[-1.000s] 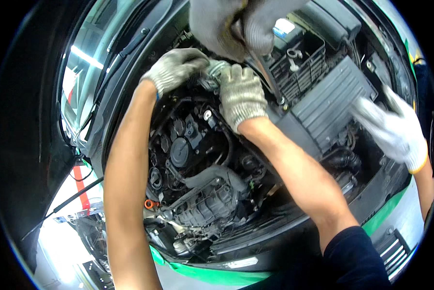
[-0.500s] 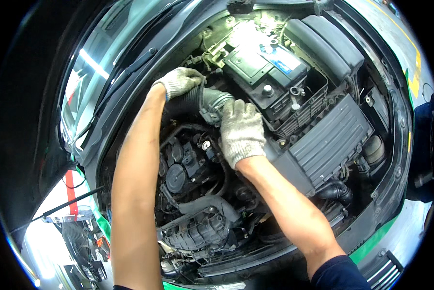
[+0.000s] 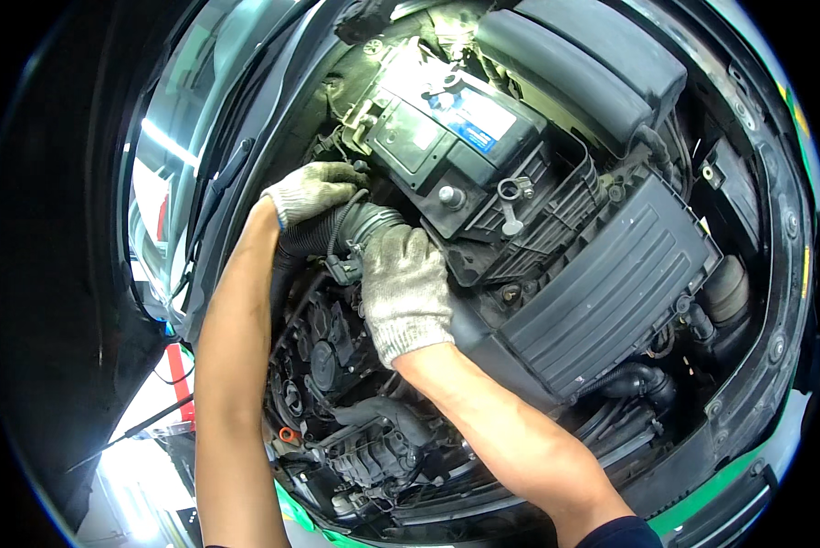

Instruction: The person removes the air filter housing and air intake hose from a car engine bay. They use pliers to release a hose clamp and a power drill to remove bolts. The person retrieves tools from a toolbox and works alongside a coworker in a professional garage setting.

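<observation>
Strain could be put on the ribbed black hose (image 3: 302, 237) if it were twisted at its joint with the greyish duct (image 3: 373, 217); a split might be caused by force applied at an angle. Both parts lie between the left hand (image 3: 317, 190) and the right hand (image 3: 407, 292). The connector (image 3: 344, 271) below the duct could be cracked, or the thin conduit (image 3: 337, 224) snagged, if caught by a glove. A spark might be caused were the loose-looking cable clamp (image 3: 515, 189) knocked against the bare post (image 3: 450, 195) of the battery (image 3: 483, 164). The left hand is curled along the hose's far edge, the right bent over the duct's near end; fingertips are hidden, so whether anything is pinched cannot be told. Two hands are counted; by them, one hose, one duct, one connector; beyond, one battery, one cable clamp, one ridged airbox lid (image 3: 611, 283).
</observation>
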The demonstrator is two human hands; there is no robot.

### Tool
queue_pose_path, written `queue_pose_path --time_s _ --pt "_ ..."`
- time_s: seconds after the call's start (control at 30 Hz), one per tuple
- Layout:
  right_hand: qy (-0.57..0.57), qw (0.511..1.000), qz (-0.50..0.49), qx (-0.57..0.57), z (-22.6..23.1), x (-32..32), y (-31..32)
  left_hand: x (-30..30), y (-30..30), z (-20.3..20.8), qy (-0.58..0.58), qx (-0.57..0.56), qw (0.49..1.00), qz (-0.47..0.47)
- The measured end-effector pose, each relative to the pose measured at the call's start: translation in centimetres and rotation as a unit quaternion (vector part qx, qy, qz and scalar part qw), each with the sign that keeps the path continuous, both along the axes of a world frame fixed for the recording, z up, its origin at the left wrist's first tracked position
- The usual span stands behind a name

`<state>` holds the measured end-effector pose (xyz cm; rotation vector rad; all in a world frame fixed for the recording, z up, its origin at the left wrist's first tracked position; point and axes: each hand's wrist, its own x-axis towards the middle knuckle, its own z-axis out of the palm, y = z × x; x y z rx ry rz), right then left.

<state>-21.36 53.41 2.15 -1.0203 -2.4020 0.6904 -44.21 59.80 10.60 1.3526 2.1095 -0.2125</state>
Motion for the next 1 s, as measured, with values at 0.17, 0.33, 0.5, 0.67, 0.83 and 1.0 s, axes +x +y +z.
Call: queue_pose_path --time_s 0.17,0.33,0.5,0.67,0.83,1.0 --pt "0.022 0.999 -0.025 0.006 -0.4 0.0 0.0 1.7 1.2 0.1 -0.023 -0.028 0.999 0.038" --pt "0.015 0.999 -0.031 0.002 -0.2 0.0 0.6 2.3 1.1 -1.6 0.044 0.041 0.998 0.024" --pt "0.057 0.996 -0.052 0.042 -0.1 0.2 0.1 2.0 -0.7 -1.7 0.070 0.069 0.995 -0.028" --pt "0.037 0.995 -0.071 0.064 0.1 0.0 0.6 0.3 0.1 -1.3 0.038 0.011 0.998 -0.047" --pt "-0.005 0.997 -0.034 0.062 0.0 0.3 0.9 1.8 0.7 0.5 0.054 -0.029 0.995 -0.076" --pt "-0.015 0.995 -0.015 0.093 0.5 0.7 0.6 3.4 0.3 0.9 0.032 -0.024 0.999 -0.010"
